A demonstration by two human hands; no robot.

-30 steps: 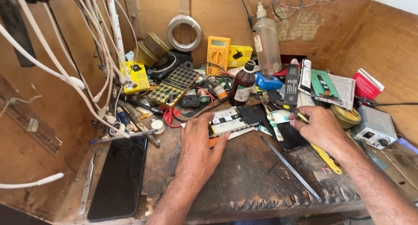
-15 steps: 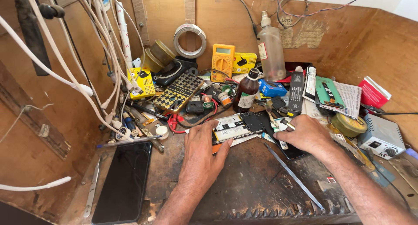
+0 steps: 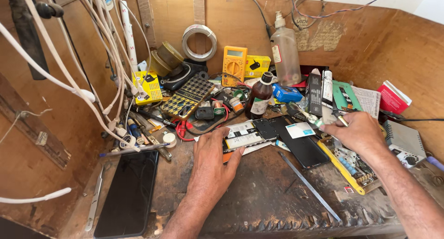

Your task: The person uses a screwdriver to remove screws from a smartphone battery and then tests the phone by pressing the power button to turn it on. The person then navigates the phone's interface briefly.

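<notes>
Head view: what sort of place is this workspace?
Most likely a phone repair bench. An opened phone with its insides exposed lies under the left hand, an orange multimeter leans on the wooden back wall, and white cables hang at left amid tool clutter.

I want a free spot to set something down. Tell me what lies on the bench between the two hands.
In the head view, between the left hand and right hand lie the opened phone, a black panel with a white card.
</notes>
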